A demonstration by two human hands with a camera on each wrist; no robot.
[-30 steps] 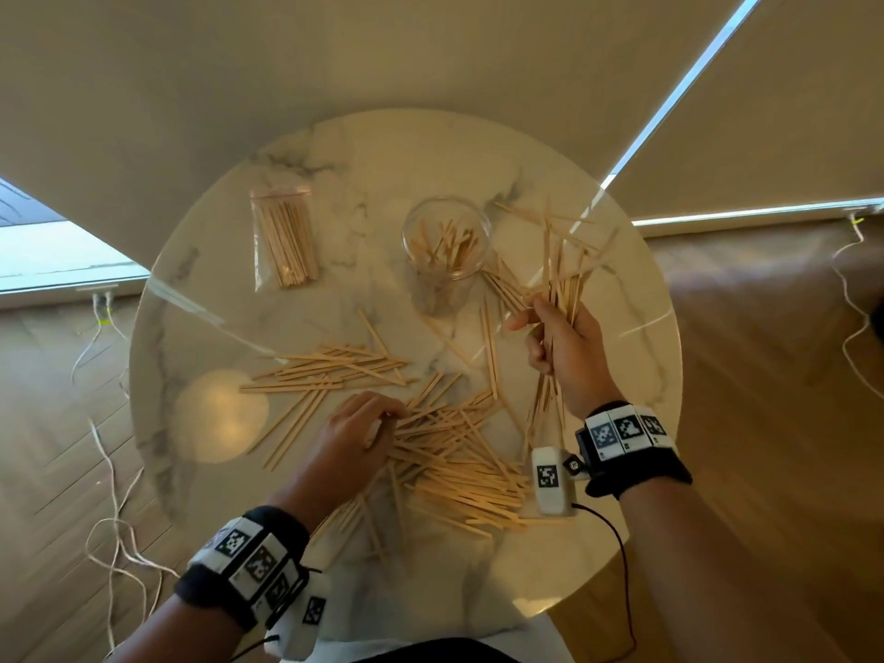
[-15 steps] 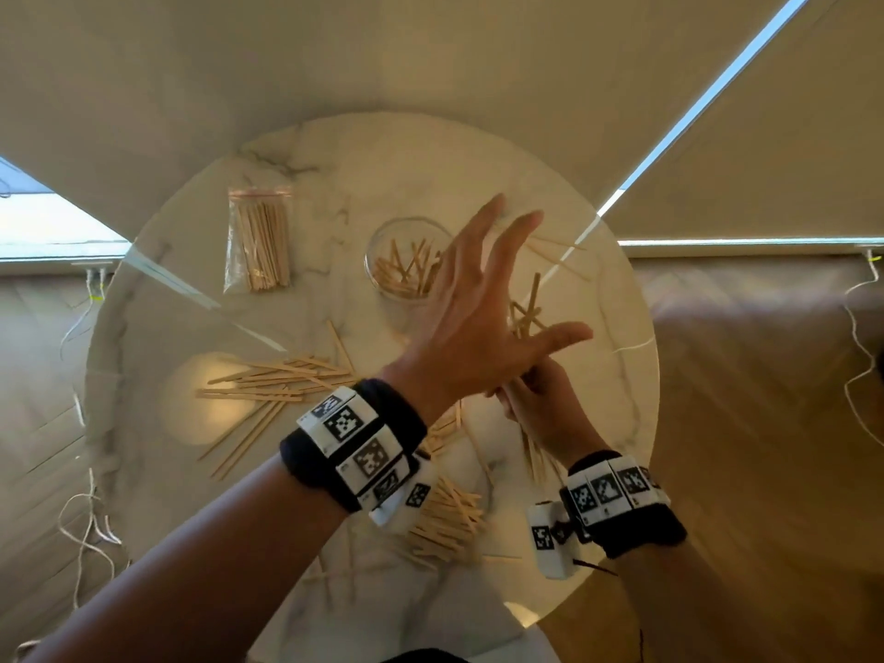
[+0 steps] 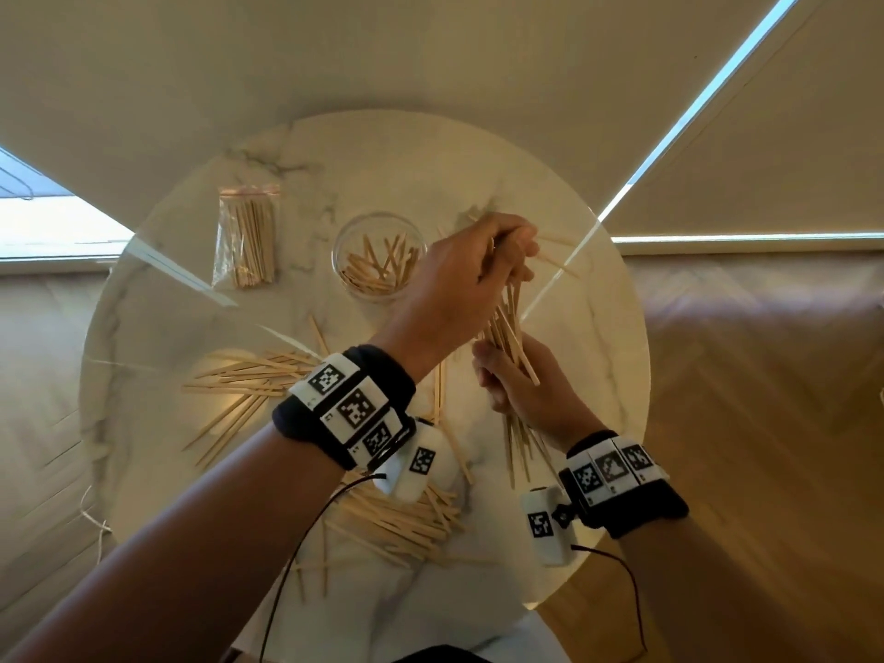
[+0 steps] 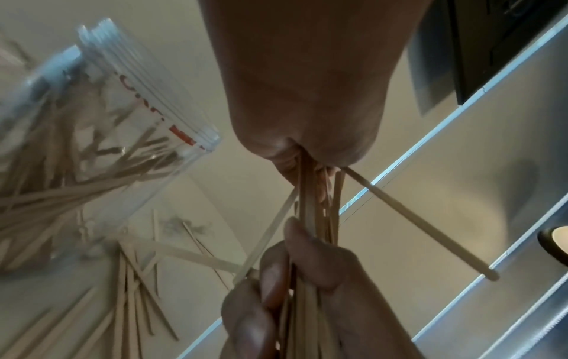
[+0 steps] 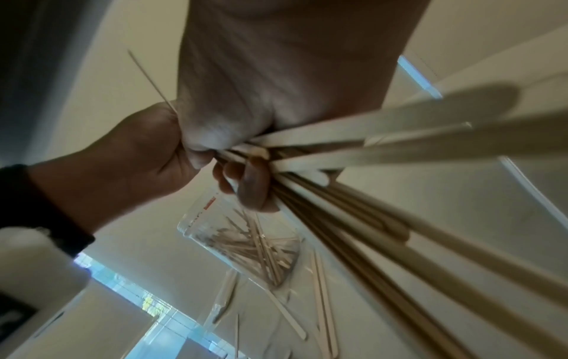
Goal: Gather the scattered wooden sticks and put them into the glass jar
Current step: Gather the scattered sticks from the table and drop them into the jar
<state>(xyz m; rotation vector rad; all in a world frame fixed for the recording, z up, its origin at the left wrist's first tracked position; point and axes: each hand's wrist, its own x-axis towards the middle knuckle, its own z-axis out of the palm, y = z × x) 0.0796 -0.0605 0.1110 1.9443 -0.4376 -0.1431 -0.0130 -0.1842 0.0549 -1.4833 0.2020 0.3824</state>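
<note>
A glass jar (image 3: 380,258) with several wooden sticks in it stands at the back middle of the round marble table (image 3: 574,375). Just right of the jar, both hands hold one bundle of sticks (image 3: 507,327) above the table. My left hand (image 3: 514,260) grips the bundle's upper end, and my right hand (image 3: 492,375) grips it lower down. In the left wrist view the sticks (image 4: 307,194) run from my left fingers down into the right hand (image 4: 307,279), with the jar (image 4: 92,121) to the left. The right wrist view shows the bundle (image 5: 384,150) fanning out to the right.
A clear plastic bag of sticks (image 3: 246,236) lies left of the jar. Loose sticks (image 3: 248,375) spread over the table's left side and a pile (image 3: 397,519) lies near the front edge. The table's right edge is just beyond the hands.
My left hand left the pile on the table, swung across with fingers spread, and has closed on the top of the bundle. The right hand kept its grip.
</note>
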